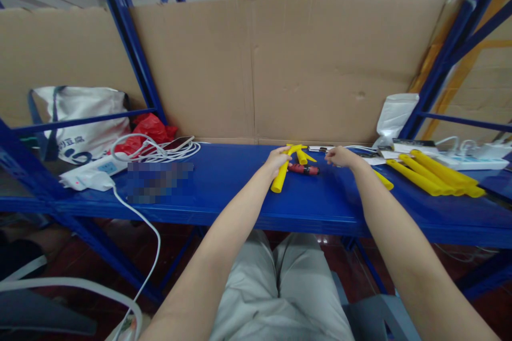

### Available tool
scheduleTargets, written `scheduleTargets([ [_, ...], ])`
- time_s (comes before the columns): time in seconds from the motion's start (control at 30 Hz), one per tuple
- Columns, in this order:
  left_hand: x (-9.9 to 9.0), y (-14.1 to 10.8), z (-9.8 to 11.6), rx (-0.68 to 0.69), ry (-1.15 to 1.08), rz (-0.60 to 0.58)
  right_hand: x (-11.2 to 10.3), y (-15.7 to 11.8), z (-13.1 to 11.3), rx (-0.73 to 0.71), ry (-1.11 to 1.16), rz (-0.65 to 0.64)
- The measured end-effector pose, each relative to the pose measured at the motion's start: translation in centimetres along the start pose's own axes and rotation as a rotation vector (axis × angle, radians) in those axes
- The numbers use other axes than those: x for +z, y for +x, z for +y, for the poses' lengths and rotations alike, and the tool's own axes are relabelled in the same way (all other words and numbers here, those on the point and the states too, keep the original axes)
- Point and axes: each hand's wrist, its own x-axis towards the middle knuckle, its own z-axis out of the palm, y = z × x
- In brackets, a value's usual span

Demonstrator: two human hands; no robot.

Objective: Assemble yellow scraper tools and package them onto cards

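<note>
In the head view my left hand (277, 161) is closed around a yellow tube-shaped part (281, 177), whose upper end branches into narrower arms. Smaller yellow pieces (303, 156) show just right of it; whether they join the held part I cannot tell. Beneath them a red and black cylindrical tool (304, 169) lies on the blue tabletop (224, 181). My right hand (339, 156) is a little further right, its fingers curled together low over the table. Whatever is between those fingertips is too small to make out.
Several yellow tubes (424, 175) lie at the right, with another yellow tube (384, 180) near my right forearm. White power strips (472, 160) and cables (176, 152) sit on both sides. A cardboard panel (312, 69) closes the back; blue posts (128, 37) frame the table.
</note>
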Motion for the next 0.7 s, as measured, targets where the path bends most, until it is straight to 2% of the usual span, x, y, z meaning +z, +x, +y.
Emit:
scheduleTargets([
  [0.07,0.1,-0.2,-0.1,0.009,0.043,-0.027,0.0,0.6,1.0,0.013,-0.211,0.147],
  [0.13,0.3,-0.2,-0.2,0.026,0.066,-0.051,0.1,0.8,1.7,0.041,-0.364,0.198],
  [0.37,0.8,0.3,-0.6,0.106,0.175,-0.068,1.2,-0.1,1.9,0.098,-0.574,0.072],
  [0.53,0.7,0.6,-1.0,0.15,0.342,-0.057,1.6,-0.5,1.6,0.19,-0.626,-0.01],
  [0.7,0.5,1.2,-1.5,0.209,0.447,-0.05,1.9,-0.2,1.7,0.196,-0.644,-0.035],
])
